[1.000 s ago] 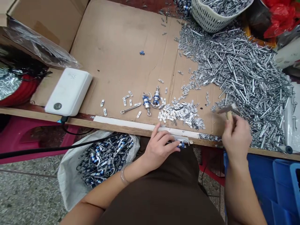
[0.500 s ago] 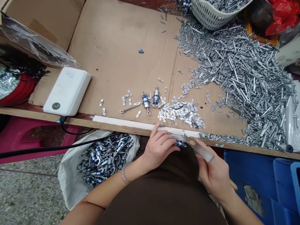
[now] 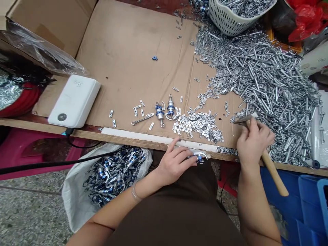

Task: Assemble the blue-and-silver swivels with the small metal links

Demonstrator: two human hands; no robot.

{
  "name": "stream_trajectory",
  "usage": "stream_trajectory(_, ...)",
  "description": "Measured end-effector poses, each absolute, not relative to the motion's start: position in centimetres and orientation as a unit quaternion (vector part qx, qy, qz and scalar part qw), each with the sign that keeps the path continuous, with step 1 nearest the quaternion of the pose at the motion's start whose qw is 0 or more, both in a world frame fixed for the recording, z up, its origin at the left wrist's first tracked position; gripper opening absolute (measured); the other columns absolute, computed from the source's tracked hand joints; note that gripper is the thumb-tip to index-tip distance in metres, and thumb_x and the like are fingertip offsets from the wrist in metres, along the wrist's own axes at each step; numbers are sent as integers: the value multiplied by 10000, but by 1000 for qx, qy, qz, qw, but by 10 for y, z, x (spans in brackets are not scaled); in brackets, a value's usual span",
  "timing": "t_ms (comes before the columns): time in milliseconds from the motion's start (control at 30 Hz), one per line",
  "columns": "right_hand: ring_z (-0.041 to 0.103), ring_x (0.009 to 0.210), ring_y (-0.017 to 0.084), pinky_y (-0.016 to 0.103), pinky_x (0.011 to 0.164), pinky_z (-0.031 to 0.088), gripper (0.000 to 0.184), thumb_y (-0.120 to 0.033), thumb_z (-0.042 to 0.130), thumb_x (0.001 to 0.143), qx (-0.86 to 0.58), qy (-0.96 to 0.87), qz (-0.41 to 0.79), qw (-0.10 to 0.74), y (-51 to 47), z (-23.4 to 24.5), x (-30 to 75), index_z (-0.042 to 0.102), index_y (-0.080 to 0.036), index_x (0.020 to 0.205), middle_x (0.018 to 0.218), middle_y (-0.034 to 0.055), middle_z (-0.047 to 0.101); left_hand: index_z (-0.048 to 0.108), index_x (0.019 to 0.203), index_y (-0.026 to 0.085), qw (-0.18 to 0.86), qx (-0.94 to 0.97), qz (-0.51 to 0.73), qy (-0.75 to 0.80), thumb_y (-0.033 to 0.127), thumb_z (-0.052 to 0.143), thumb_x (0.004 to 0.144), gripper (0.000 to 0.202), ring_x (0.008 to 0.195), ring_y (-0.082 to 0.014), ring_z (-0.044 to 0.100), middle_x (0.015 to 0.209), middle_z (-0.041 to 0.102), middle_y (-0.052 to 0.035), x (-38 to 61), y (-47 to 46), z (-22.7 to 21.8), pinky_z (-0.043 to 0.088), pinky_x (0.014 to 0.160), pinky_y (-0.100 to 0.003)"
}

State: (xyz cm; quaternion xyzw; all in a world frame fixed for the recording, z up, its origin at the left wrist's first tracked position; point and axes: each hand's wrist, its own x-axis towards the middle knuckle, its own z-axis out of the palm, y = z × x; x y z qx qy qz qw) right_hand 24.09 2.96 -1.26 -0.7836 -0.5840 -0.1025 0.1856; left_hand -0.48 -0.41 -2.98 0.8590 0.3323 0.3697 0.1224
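At the table's front edge my left hand point(image 3: 175, 159) is closed around a small jaw puller point(image 3: 200, 158), blue and silver with curved hooked arms. Its far end pokes out to the right of my fingertips; the rest is hidden in my hand. My right hand point(image 3: 253, 143) grips a hammer point(image 3: 275, 174) close to its metal head, over the right part of the cardboard. The wooden handle slants down past the table edge. Two similar pullers point(image 3: 160, 112) lie on the cardboard, with a loose eye-ended screw point(image 3: 142, 119) beside them. A heap of small holed metal links point(image 3: 201, 123) lies between my hands.
A large pile of metal screws point(image 3: 269, 75) covers the right side, below a white basket point(image 3: 228, 20). A white power bank point(image 3: 74, 100) with a cable sits at left. Below the edge, a white sack point(image 3: 73, 198) holds many pullers. Blue bins point(image 3: 304, 208) stand lower right.
My right hand has moved up and right with the hammer, from beside the puller to the edge of the screw pile. My left hand stays at the table edge; more of the puller's hooks show.
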Motion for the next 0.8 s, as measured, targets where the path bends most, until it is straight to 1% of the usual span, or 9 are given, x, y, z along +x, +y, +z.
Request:
stream_trajectory(67,427,944,279,439,782,318,284,-361,411,849,-752,-624,-64,203,27,-7,210,595,-196,989,975,120,529,599,874,168,131,861,370,325,190,622,794,86,773,-116,610,784,666,-2,-6,-4,-29,382,992,-470)
stream_trajectory(167,437,839,240,377,715,313,247,-418,471,822,-704,-692,8,162,21,-2,168,594,-207,859,864,77,529,600,884,160,139,860,370,322,183,621,794,95,767,-114,614,808,670,-19,-9,-3,-27,440,950,-423)
stream_trajectory(267,435,817,224,362,703,307,182,-344,470,837,-689,-710,24,143,20,-2,152,588,-204,846,844,65,534,597,894,160,142,859,369,324,190,608,805,94,753,-105,617,803,669,-20,-13,-2,-24,471,923,-386)
stream_trajectory(400,456,841,210,354,727,333,117,-255,462,849,-678,-712,70,168,19,0,159,562,-196,836,870,56,553,579,934,153,153,853,375,328,202,600,812,133,746,-104,625,803,672,-22,-15,0,-21,494,903,-366)
stream_trajectory(567,514,814,145,278,726,403,44,-208,465,856,-614,-701,251,261,2,16,167,508,-213,852,831,10,568,539,1030,116,180,838,399,326,187,612,801,250,772,-116,635,816,674,-39,-15,1,-17,505,905,-358)
stream_trajectory(600,522,788,135,262,707,412,27,-213,496,843,-601,-700,287,258,-3,19,168,510,-220,865,811,-2,568,526,1057,110,188,836,402,323,187,610,803,278,777,-117,635,825,675,-42,-15,1,-16,506,908,-358)
stream_trajectory(667,527,745,124,246,679,423,110,-213,561,805,-580,-705,337,231,-12,24,168,511,-229,901,783,-18,571,503,1099,102,202,836,404,313,185,602,809,318,784,-117,634,836,674,-47,-16,2,-15,507,909,-357)
stream_trajectory(733,520,719,118,241,663,425,146,-190,583,788,-558,-724,352,203,-18,27,170,506,-225,907,766,-21,570,493,1118,98,208,843,399,294,178,594,814,330,791,-117,632,836,673,-48,-17,2,-13,505,912,-360)
stream_trajectory(800,511,718,118,241,657,422,100,-175,572,794,-525,-753,350,187,-20,29,172,500,-215,851,751,-15,566,512,1096,106,212,853,392,271,174,585,820,294,794,-115,629,824,671,-40,-17,2,-12,499,920,-367)
